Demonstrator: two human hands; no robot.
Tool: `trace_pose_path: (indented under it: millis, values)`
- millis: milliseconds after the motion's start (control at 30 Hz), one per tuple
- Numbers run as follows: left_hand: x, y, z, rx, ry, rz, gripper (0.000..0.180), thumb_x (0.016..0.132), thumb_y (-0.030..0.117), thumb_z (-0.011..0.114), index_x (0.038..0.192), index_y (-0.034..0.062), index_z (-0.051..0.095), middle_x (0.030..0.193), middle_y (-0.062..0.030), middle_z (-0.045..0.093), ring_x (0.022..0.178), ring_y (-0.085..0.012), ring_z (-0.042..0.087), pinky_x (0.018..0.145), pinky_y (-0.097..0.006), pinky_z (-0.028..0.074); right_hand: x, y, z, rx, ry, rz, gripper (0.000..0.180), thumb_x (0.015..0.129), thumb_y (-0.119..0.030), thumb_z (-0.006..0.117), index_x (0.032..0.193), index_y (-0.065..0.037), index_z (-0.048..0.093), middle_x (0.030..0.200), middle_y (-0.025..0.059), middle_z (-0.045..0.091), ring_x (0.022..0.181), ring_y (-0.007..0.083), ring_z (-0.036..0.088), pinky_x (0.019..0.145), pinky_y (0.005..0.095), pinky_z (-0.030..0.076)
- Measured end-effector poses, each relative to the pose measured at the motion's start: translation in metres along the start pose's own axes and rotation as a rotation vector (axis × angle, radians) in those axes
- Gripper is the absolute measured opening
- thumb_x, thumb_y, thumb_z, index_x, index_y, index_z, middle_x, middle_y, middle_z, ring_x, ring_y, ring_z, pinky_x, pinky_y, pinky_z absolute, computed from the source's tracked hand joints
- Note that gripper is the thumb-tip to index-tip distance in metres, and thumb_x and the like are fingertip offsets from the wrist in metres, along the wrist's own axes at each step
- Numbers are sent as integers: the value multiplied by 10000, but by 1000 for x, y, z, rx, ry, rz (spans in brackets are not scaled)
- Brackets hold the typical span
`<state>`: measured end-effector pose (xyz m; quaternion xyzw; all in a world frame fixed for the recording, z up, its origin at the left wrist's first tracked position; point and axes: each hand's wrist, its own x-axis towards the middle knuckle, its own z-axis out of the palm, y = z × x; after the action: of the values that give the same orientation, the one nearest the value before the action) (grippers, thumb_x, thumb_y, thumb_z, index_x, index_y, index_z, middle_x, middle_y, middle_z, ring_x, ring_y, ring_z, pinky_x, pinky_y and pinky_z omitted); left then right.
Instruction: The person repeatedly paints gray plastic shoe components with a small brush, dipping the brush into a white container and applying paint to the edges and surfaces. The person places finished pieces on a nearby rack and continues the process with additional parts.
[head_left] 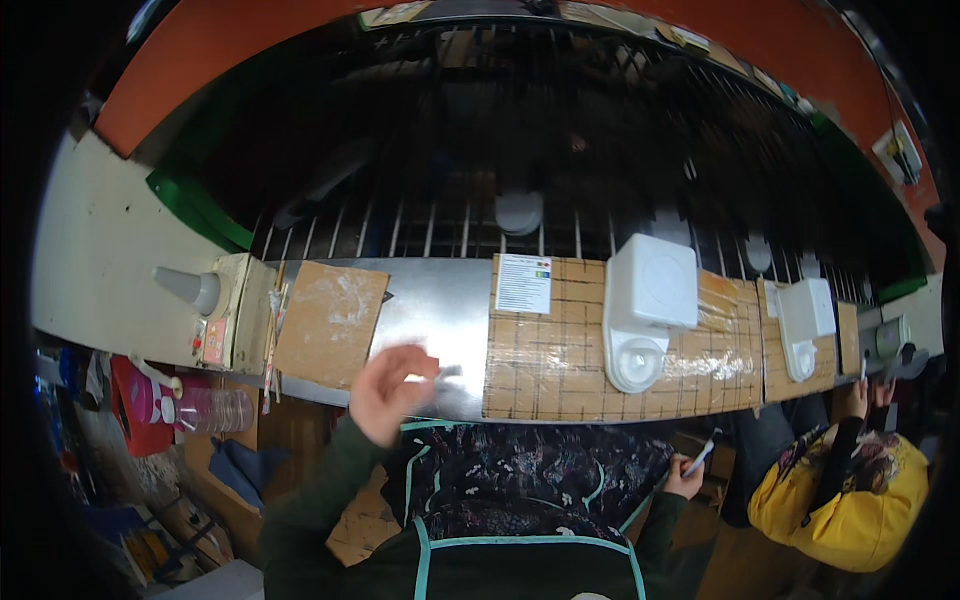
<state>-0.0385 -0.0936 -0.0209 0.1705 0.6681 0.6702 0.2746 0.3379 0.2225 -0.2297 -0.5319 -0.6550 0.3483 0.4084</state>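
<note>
Over the metal strip of the bench, my left hand is smeared by motion, its fingers curved. A small orange-red patch shows at its fingertips; I cannot make out whether that is a held thing. My right hand is low beside my apron, closed around a slim white pen-like tool that points up and right. On the cardboard ahead stands a white glossy piece with a box-shaped upper part and a round bowl-like end towards me. Neither hand touches it.
Taped cardboard covers much of the bench, with a printed sheet on it. A similar white piece stands farther right, near a person in yellow. Metal bars run behind. A clear bottle lies at left.
</note>
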Motion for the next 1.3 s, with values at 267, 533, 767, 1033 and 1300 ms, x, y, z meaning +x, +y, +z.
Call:
trace_pose_path:
  millis: [267, 533, 767, 1033, 1300]
  values:
    - [274, -53, 36, -113, -27, -213, 699, 810, 126, 726, 1387, 23, 345, 1375, -252, 404, 1194, -349, 495, 1013, -453, 446, 0, -75, -26, 11, -37, -47, 284, 1002, -222, 452, 793, -30, 462, 743, 23, 422, 676, 113, 385, 609, 277, 342]
    - [340, -90, 61, -595, 204, -657, 313, 889, 323, 631, 1088, 84, 595, 908, -171, 604, 668, -260, 601, 532, -372, 504, 0, -168, 2, -90, -158, -327, 112, 894, -72, 583, 964, -18, 652, 834, 86, 591, 719, 186, 564, 674, 292, 429]
    - [240, -27, 39, -346, 278, 51, 388, 796, 245, 747, 1095, 33, 620, 888, -70, 627, 616, -155, 566, 566, -238, 446, 19, -210, 50, -502, -128, -634, 77, 832, -207, 669, 888, -157, 685, 767, -16, 572, 634, 160, 500, 685, 340, 267]
    - [19, -54, 27, 873, 548, 744, 405, 725, -52, 696, 1123, -47, 626, 1196, -187, 622, 934, -307, 592, 841, -363, 475, 26, -224, 77, -680, -50, -819, 73, 813, -217, 686, 868, -168, 685, 767, -9, 558, 680, 175, 515, 704, 363, 273]
    - [-21, -53, 3, 1066, -132, 535, 543, 691, 122, 774, 1152, -101, 594, 1283, -249, 543, 1032, -385, 553, 912, -440, 455, 18, -242, 64, -700, -37, -744, 80, 803, -227, 698, 861, -172, 691, 761, -14, 554, 711, 168, 517, 720, 368, 279]
